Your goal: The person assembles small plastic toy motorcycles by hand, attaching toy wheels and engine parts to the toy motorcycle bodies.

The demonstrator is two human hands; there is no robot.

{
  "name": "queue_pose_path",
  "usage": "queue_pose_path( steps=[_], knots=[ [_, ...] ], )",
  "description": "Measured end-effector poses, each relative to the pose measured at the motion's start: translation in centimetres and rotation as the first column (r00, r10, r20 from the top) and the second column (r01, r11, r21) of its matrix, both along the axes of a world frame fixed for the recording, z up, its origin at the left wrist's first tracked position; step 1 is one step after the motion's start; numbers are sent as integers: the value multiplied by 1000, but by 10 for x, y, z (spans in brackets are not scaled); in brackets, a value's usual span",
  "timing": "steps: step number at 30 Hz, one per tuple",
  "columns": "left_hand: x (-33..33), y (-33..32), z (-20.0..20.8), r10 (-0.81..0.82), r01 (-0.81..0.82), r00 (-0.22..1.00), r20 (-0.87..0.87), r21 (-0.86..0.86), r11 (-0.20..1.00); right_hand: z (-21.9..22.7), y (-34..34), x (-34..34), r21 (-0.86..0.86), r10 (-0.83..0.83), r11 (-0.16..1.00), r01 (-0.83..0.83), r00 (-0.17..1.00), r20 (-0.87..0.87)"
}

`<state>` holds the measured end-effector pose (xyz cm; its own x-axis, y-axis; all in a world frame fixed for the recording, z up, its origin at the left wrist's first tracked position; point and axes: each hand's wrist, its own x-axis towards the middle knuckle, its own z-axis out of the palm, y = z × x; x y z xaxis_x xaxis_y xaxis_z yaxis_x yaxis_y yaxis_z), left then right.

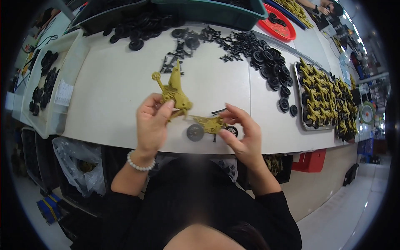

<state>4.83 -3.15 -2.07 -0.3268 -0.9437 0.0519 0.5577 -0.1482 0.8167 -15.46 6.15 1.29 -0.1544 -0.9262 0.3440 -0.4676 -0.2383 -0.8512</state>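
Note:
My left hand is closed on a yellow plastic toy motorcycle body, pinched between thumb and fingers. Its pointed end sticks up, and a small round piece juts from its left side. Just right of it is a toy motorcycle frame, also yellow, with a spoked wheel at each end. The left wheel looks grey, the right one black. Around the frame's right end is my right hand, thumb and fingers spread apart. That hand partly covers the black wheel. A short black bar shows by its fingertips.
Black wheels and small black parts are heaped along the back. At right, a metal tray carries several yellow-and-black toys. A white bin stands left, a green bin and red basin behind.

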Motion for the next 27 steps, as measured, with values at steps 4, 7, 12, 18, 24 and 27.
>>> queue_pose_path(
  steps=[4,7,12,18,24,27],
  knots=[
    [-38,37,8,-43,70,988,-151,175,982,4,-12,12,209,62,966,-153,919,389],
    [-31,34,8,-189,188,982,9,19,982,9,-13,0,206,80,948,-241,811,580],
    [-16,14,40,484,113,698,527,-749,653,10,-10,-46,367,127,865,-343,856,501],
    [-15,5,36,259,543,609,750,-632,553,9,-17,-48,473,216,757,-450,856,469],
    [-20,19,20,407,420,602,687,-706,570,0,-17,-45,378,169,905,-196,980,103],
    [-26,21,16,468,440,561,683,-725,530,-6,-11,-42,258,145,956,-138,989,-11]
  ],
)
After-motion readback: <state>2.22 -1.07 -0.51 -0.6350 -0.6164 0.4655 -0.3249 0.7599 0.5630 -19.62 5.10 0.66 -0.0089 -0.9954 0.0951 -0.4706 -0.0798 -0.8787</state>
